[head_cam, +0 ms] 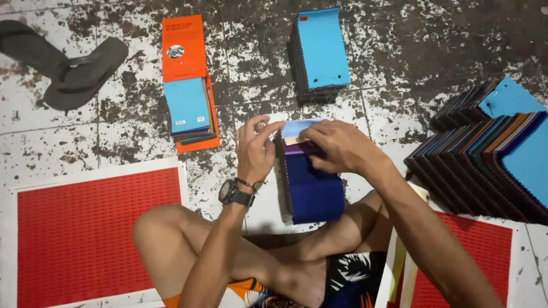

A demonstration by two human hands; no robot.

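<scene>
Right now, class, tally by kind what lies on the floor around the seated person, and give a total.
Loose fabric swatch stacks: 3
Orange swatch folder: 1
Red textured panels: 2
Dark sandals: 2
Total: 8

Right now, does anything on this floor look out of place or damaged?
Yes. A dark flip-flop lies loose at the top left, unlike the fabric swatch stacks. The floor tiles look worn, with dark blotches all over. The swatch stack in both hands looks orderly.

light: dim, overhead — shadows: soft | focus: sharp — corners: darker
</scene>
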